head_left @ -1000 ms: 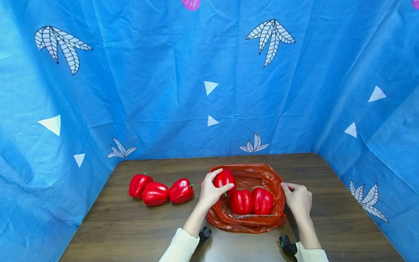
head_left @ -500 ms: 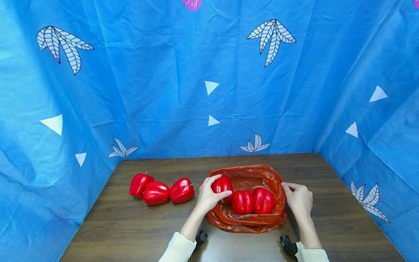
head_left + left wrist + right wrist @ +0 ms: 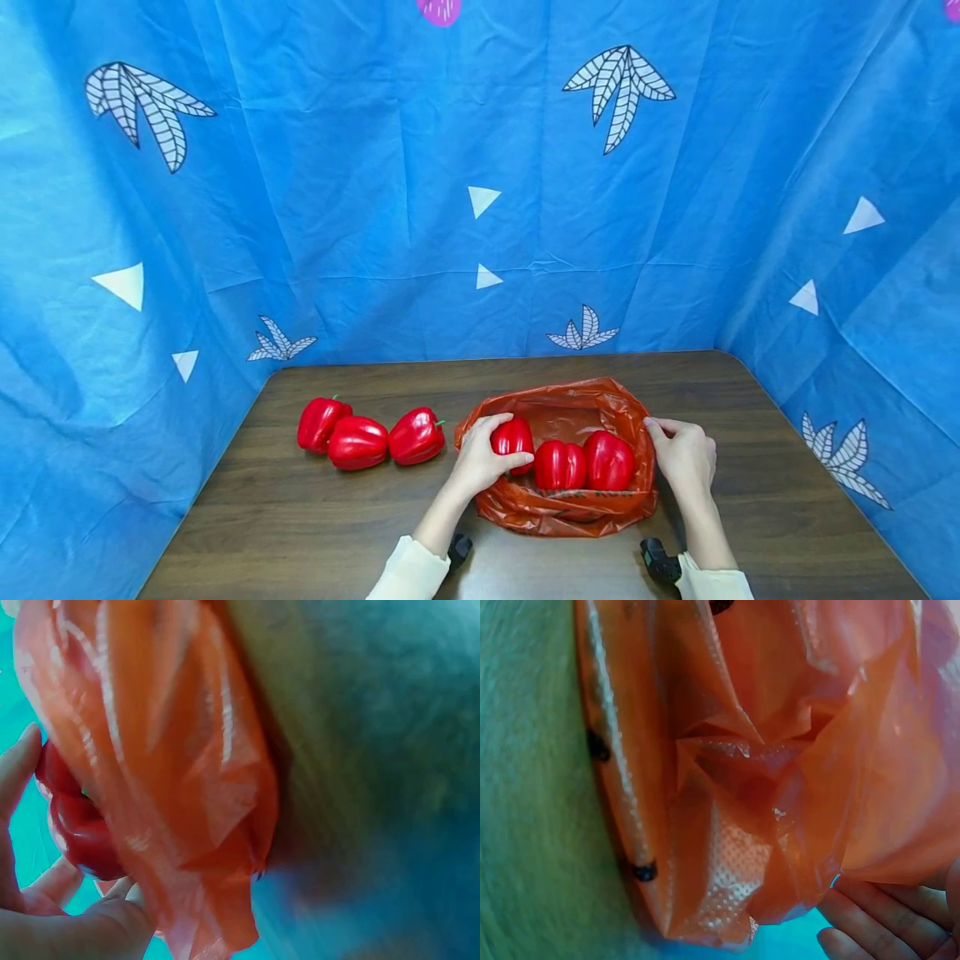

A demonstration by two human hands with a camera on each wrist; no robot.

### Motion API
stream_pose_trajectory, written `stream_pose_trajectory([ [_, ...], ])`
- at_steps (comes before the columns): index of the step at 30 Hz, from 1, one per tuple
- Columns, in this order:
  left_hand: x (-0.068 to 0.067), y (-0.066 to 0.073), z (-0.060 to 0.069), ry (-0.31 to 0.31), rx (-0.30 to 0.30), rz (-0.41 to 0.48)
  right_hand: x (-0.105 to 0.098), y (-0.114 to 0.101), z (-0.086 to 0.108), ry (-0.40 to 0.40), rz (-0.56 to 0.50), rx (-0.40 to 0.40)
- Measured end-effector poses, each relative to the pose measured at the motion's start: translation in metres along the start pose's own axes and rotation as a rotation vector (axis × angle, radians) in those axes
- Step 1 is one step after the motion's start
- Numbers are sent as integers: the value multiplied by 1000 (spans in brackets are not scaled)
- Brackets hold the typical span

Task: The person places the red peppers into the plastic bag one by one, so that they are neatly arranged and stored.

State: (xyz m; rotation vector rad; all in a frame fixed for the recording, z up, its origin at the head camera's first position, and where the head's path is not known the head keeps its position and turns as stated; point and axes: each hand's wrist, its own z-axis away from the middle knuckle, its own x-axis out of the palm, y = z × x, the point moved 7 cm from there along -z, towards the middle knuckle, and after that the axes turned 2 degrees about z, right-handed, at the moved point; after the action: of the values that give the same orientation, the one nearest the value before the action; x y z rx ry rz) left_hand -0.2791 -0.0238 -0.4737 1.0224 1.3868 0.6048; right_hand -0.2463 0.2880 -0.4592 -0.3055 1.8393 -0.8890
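In the head view a red-orange plastic bag lies on the table with its mouth spread. Inside it, two red bell peppers sit side by side. My left hand reaches over the bag's left rim and grips a third bell pepper between thumb and fingers, left of those two. The left wrist view shows this pepper partly behind the bag's wall. My right hand pinches the bag's right rim; in the right wrist view its fingers lie under the plastic.
Left of the bag, several more things of the same kind lie close together: bell peppers on the brown wooden table. Blue patterned cloth hangs behind the table and at both sides.
My left hand has lowered the bell pepper nearer the front, inside the bag's left part. The bag's left rim has spread outward. My right hand stays at the right rim.
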Motion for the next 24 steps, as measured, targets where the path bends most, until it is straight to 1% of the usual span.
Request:
stream_pose_trajectory([
  [2, 2, -1, 0, 2, 14, -7, 1, 1, 0, -8, -1, 6],
  [9, 6, -5, -3, -2, 5, -3, 1, 2, -1, -13, 3, 15],
  [13, 5, -5, -2, 6, 5, -7, 1, 1, -1, -5, 0, 6],
  [20, 4, -5, -1, 10, -8, 31, 0, -1, 0, 24, 9, -26],
  [24, 3, -3, 0, 28, -3, 31, 0, -1, 0, 24, 15, -28],
])
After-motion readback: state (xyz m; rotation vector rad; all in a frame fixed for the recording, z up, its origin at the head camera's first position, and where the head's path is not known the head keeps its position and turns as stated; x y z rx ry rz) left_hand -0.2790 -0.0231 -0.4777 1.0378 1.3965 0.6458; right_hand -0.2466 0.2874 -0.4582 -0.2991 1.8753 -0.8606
